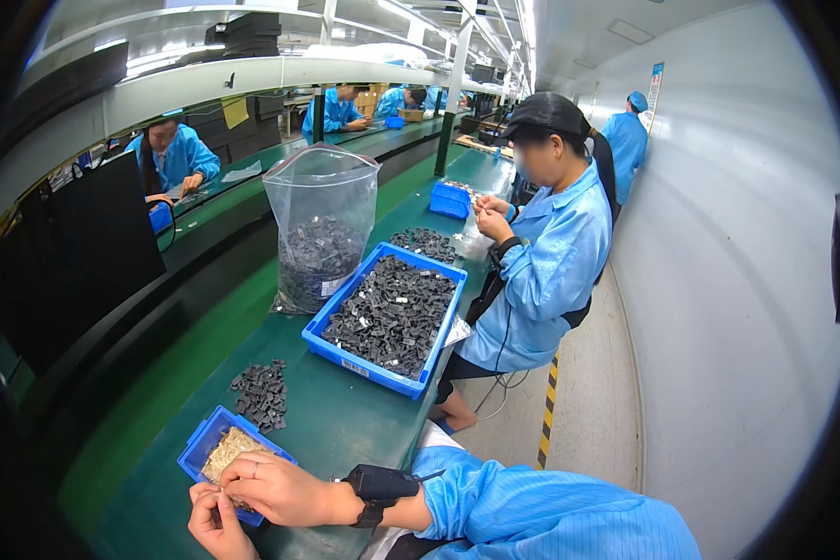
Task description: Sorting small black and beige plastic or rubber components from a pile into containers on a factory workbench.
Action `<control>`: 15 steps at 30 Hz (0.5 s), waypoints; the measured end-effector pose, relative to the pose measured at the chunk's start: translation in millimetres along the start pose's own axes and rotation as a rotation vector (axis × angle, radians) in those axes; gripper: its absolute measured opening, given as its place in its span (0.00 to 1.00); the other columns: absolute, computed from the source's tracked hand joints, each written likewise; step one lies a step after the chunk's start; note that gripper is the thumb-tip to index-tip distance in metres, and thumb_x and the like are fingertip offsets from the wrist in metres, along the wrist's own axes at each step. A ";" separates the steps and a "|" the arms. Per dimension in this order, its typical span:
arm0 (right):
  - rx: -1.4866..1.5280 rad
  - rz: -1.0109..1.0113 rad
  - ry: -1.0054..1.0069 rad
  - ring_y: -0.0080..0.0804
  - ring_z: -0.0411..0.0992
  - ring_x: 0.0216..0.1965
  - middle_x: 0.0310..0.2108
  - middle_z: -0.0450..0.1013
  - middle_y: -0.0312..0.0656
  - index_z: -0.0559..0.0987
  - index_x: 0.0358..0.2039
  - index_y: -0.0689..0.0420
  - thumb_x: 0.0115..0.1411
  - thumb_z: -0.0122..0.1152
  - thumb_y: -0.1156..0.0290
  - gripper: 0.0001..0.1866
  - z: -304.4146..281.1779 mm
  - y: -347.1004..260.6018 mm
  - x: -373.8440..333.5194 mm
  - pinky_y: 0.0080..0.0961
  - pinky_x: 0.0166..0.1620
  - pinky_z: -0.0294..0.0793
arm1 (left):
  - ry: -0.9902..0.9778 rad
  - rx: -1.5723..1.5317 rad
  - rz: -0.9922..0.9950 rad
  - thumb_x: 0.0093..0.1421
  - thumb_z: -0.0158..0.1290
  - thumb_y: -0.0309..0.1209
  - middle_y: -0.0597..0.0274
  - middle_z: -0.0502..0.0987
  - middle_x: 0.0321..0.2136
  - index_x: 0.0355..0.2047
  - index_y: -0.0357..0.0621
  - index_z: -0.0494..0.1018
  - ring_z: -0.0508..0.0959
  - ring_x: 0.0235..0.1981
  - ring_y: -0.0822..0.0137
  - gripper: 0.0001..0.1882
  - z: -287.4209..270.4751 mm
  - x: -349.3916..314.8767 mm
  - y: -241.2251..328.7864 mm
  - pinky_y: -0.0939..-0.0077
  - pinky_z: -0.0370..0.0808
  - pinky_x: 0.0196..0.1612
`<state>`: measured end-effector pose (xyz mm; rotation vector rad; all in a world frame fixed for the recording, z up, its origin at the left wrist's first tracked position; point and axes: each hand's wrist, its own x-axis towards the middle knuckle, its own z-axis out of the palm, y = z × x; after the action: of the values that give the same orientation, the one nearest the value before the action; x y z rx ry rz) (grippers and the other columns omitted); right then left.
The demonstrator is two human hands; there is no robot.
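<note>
My right hand [275, 487], with a black device [381, 483] strapped at its wrist, meets my left hand [219, 530] at the lower left. The fingertips of both are pinched together; whatever is between them is too small or hidden to make out. Just beneath and behind the hands is a small blue bin [196, 455] holding many small tan pieces [236, 448]. Beyond that bin, a loose pile of small black plastic parts [261, 395] lies on the green tabletop [322, 434].
A large blue tray [390, 381] full of black parts stands farther along the table, beside a clear plastic bag [322, 243] of similar parts. A co-worker [555, 252] sits at the right edge, near another blue bin [450, 200]. Black panels [75, 261] flank the far-left side.
</note>
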<state>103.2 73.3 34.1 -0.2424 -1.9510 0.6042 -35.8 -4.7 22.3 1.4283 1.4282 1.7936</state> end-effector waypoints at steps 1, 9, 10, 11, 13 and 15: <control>0.001 0.000 -0.001 0.42 0.71 0.40 0.39 0.72 0.43 0.77 0.35 0.64 0.54 0.60 0.80 0.07 0.6 0.6 0.1 0.34 0.43 0.72 | 0.004 0.016 0.009 0.64 0.52 0.21 0.61 0.74 0.33 0.31 0.30 0.73 0.73 0.33 0.71 0.05 0.0 0.1 -0.3 0.78 0.70 0.36; -0.037 0.056 -0.046 0.44 0.71 0.41 0.39 0.72 0.44 0.77 0.36 0.64 0.58 0.59 0.76 0.07 -0.4 1.3 -1.2 0.36 0.45 0.71 | -0.086 0.277 0.210 0.61 0.53 0.20 0.56 0.75 0.34 0.30 0.30 0.75 0.75 0.33 0.65 0.04 -5.0 3.1 -5.4 0.75 0.72 0.37; -0.035 0.055 -0.046 0.44 0.71 0.41 0.39 0.72 0.44 0.77 0.36 0.64 0.58 0.59 0.76 0.07 0.6 3.0 -2.4 0.36 0.45 0.71 | -0.067 0.283 0.201 0.61 0.53 0.20 0.55 0.75 0.33 0.30 0.31 0.75 0.75 0.33 0.64 0.04 -2.9 2.7 -3.1 0.74 0.72 0.37; -0.049 0.079 -0.059 0.44 0.71 0.42 0.38 0.73 0.44 0.77 0.36 0.63 0.58 0.58 0.75 0.07 2.3 4.9 -4.0 0.36 0.46 0.71 | -0.049 0.289 0.192 0.61 0.53 0.20 0.54 0.76 0.33 0.30 0.31 0.76 0.76 0.32 0.63 0.04 -1.4 2.9 -1.0 0.73 0.72 0.37; -0.062 0.105 -0.073 0.44 0.71 0.42 0.38 0.73 0.44 0.78 0.36 0.61 0.58 0.58 0.73 0.07 4.2 5.5 -5.1 0.36 0.47 0.70 | -0.050 0.310 0.206 0.61 0.53 0.20 0.53 0.76 0.32 0.30 0.31 0.76 0.76 0.32 0.62 0.04 -0.1 4.2 3.7 0.71 0.73 0.37; -0.078 0.117 -0.030 0.44 0.72 0.41 0.36 0.73 0.44 0.78 0.35 0.61 0.57 0.58 0.74 0.07 6.0 3.6 -4.7 0.36 0.46 0.71 | -0.052 0.330 0.220 0.60 0.53 0.20 0.52 0.76 0.32 0.30 0.32 0.77 0.76 0.32 0.60 0.04 0.3 5.0 5.9 0.70 0.73 0.36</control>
<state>99.6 72.6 26.5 -0.4000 -2.0022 0.6114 -35.9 -2.7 29.8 1.8466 1.6529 1.6860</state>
